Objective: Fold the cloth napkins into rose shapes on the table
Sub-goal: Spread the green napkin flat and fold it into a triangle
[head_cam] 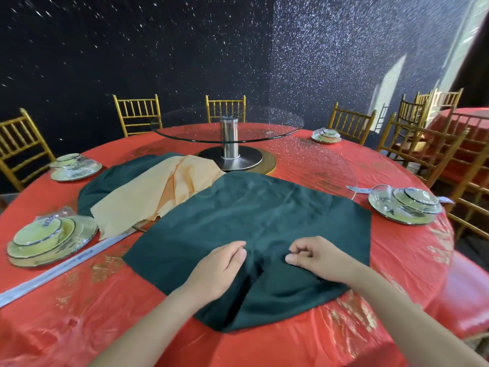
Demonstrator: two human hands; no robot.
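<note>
A dark green cloth napkin [251, 215] lies spread out flat on the red-covered round table [92, 313], one corner pointing toward me. My left hand [219, 268] rests on its near middle, fingers curled and bunching a fold of the cloth. My right hand [315, 258] lies just to the right, fingers curled, pinching the same napkin. A crease runs between the two hands down to the near corner. Behind on the left lie a peach napkin [156, 192] and under it another dark green napkin [113, 178].
A glass lazy Susan [227, 125] on a steel post stands at the table's centre. Wrapped place settings sit at left [50, 239], far left [75, 168], right [404, 202] and far right [326, 135]. A long plastic strip [60, 268] lies at left. Gold chairs [137, 113] ring the table.
</note>
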